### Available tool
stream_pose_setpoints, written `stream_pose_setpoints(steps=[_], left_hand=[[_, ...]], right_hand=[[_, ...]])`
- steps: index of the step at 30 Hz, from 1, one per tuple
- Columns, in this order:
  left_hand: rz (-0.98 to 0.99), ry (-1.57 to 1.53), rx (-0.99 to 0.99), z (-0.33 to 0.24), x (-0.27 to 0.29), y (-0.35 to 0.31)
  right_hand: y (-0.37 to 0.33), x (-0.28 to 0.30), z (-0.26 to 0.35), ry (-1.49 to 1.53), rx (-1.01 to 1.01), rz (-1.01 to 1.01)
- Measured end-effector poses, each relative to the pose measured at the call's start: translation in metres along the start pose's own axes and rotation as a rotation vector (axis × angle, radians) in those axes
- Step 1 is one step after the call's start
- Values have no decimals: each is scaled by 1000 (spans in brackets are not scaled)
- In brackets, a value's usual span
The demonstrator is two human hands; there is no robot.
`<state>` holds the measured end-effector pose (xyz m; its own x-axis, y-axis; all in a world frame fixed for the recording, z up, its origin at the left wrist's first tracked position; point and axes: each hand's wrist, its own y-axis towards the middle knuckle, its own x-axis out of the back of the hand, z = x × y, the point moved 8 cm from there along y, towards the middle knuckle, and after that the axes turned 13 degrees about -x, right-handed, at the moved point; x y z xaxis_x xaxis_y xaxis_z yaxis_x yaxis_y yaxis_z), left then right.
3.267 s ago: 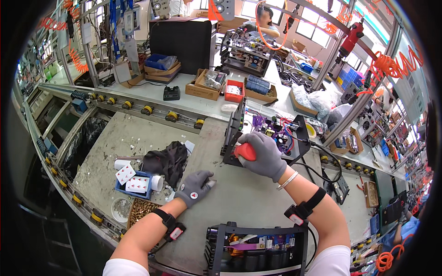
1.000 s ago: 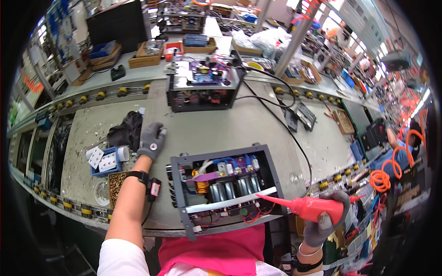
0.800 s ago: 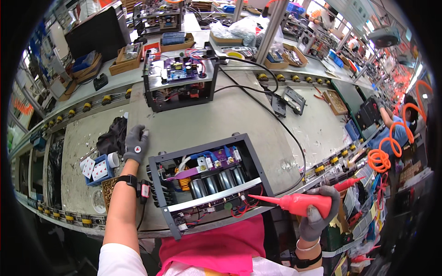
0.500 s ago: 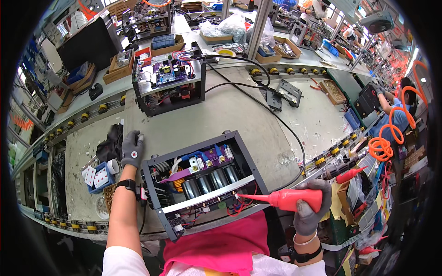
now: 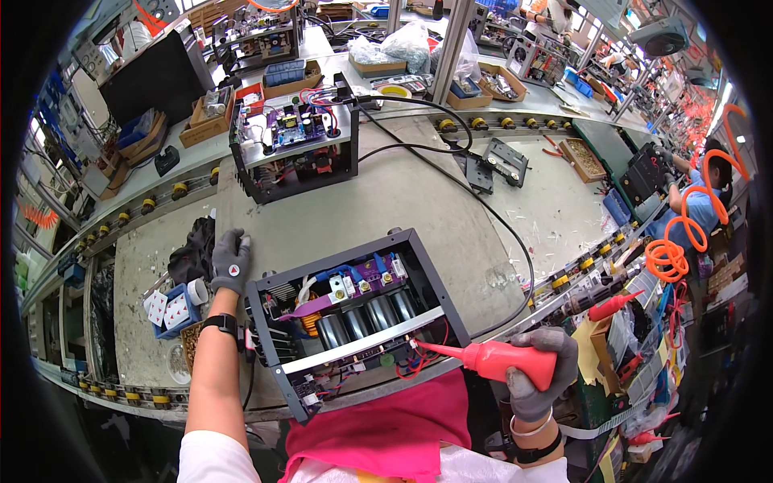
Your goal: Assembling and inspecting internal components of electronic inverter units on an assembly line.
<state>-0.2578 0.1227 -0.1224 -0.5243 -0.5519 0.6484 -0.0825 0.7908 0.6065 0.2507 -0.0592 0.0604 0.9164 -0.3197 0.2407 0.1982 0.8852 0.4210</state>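
Note:
My right hand (image 5: 546, 372), in a grey glove, is wrapped round a red squeeze bottle (image 5: 509, 364) with a long tapered nozzle. The nozzle tip reaches the near right edge of an uncovered electronic unit (image 5: 386, 324), beside a small white connector and red wires. Inside the unit's black frame are several dark cylindrical capacitors (image 5: 369, 315) and a purple circuit board (image 5: 382, 274). My left hand (image 5: 231, 262), also gloved, rests on the bench to the left of the unit, its fingers extended and holding nothing. Whether any glue leaves the nozzle is too small to tell.
Another uncovered unit (image 5: 298, 149) stands farther back, with a black cable (image 5: 503, 217) curving across the bench. A blue bin (image 5: 179, 315) with playing cards lies at the left. A second red bottle (image 5: 612, 306) lies at the right. One co-worker (image 5: 699, 208) is at the far right.
My right hand has lowered slightly and tilted the bottle more steeply, its base now lower. The nozzle tip stays at about the same spot. My left hand has not moved.

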Motion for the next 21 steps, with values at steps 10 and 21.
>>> stream_pose_setpoints(steps=[10,21], left_hand=[[22,90,16,-4,3,0],[0,7,62,-2,4,1]], right_hand=[[-7,16,-16,369,-210,-235],[-22,-71,39,-71,289,286]])
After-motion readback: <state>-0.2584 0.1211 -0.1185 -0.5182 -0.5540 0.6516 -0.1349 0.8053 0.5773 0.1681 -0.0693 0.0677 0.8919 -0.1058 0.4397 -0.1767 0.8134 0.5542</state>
